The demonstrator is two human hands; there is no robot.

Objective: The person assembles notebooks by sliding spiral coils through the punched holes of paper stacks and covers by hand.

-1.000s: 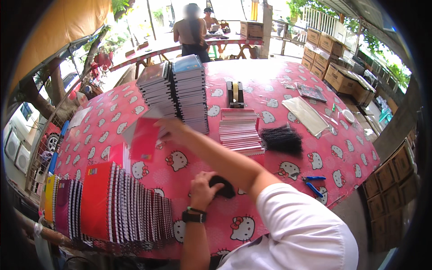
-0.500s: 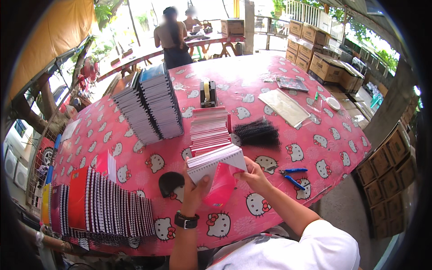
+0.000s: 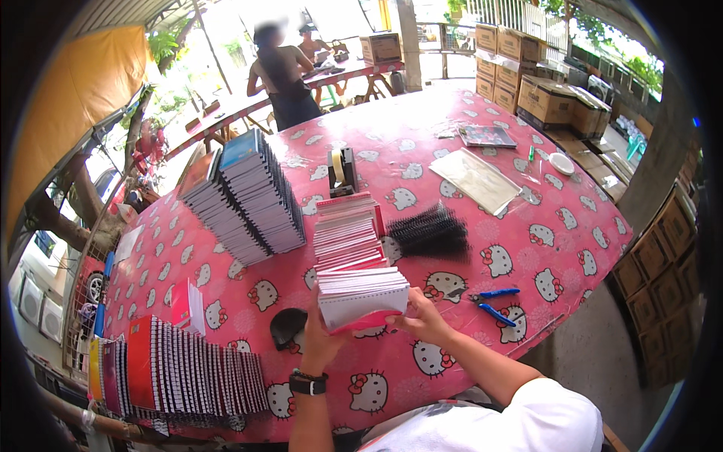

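My left hand [image 3: 320, 339] and my right hand [image 3: 420, 316] grip the two ends of a thick block of white pages with a red cover [image 3: 363, 298], held just above the pink patterned tablecloth [image 3: 422, 151]. Right behind it lies a row of stacked page blocks with red covers [image 3: 348, 232]. A heap of black spiral binding coils [image 3: 431, 232] sits to the right of that row. A small black dome-shaped object [image 3: 288, 328] rests on the cloth by my left wrist, which wears a black watch.
Two tall stacks of spiral notebooks [image 3: 245, 197] stand at the left. Bound notebooks stand on edge in a row [image 3: 177, 373] at the near left. Blue-handled pliers [image 3: 493, 303], a tape dispenser [image 3: 341, 170] and clear sleeves [image 3: 476, 179] lie around. Cardboard boxes [image 3: 557, 102] and people [image 3: 280, 71] are beyond.
My right hand came back from the left side of the table with a red cover. Both hands now hold the page block squarely in front of me, closer than before.
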